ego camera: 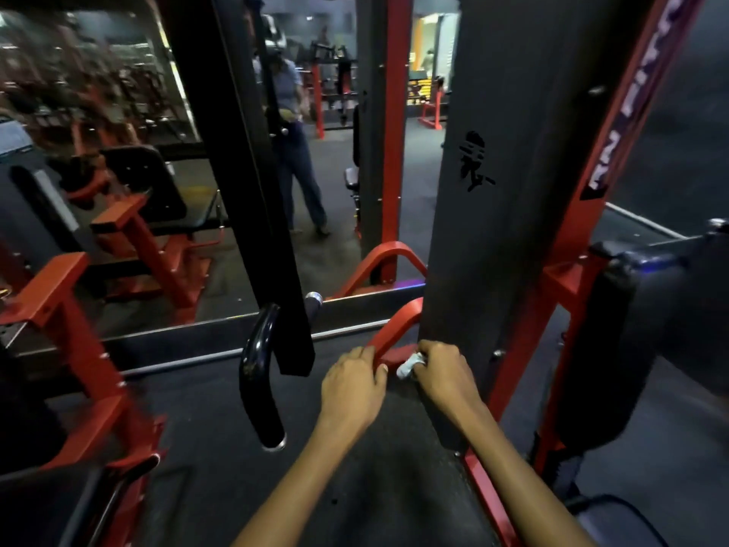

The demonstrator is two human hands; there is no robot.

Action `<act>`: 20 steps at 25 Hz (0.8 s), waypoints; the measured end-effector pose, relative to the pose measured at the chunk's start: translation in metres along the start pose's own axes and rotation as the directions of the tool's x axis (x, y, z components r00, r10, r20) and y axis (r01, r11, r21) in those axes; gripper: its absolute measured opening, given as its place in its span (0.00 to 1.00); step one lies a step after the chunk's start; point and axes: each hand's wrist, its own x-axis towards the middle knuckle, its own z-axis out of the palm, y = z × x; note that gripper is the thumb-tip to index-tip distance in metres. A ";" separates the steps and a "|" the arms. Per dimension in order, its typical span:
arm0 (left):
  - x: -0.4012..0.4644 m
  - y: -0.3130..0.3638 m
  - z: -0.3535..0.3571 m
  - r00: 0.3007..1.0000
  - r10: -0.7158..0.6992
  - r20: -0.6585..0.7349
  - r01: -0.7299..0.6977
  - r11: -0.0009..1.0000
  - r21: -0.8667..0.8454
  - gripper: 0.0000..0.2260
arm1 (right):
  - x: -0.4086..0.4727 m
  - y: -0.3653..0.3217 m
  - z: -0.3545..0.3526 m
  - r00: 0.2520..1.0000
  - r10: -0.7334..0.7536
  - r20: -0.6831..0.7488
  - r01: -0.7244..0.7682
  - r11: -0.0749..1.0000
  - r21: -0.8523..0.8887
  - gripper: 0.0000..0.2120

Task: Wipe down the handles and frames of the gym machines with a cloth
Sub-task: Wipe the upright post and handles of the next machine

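A red curved frame bar [396, 325] rises from the floor at the foot of the machine's grey weight-stack cover [501, 183]. My left hand [352, 386] grips the lower end of this red bar, its fingers curled over it. My right hand [443, 375] holds a small white cloth [408, 365] bunched in its fingers, pressed against the red base plate right beside the grey cover. Most of the cloth is hidden under my fingers.
A black curved handle [256, 373] hangs left of my hands beside a black upright [252, 159]. A wall mirror [138, 171] ahead reflects a person and red machines. A red frame [79, 341] stands at left, a black padded roller [603, 349] at right. Dark rubber floor lies below.
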 end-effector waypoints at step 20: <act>0.275 -0.008 0.006 0.813 -0.516 -0.268 0.527 0.849 -0.039 0.18 | 0.349 -0.072 0.065 0.802 -0.552 0.227 0.545 0.833 0.097 0.07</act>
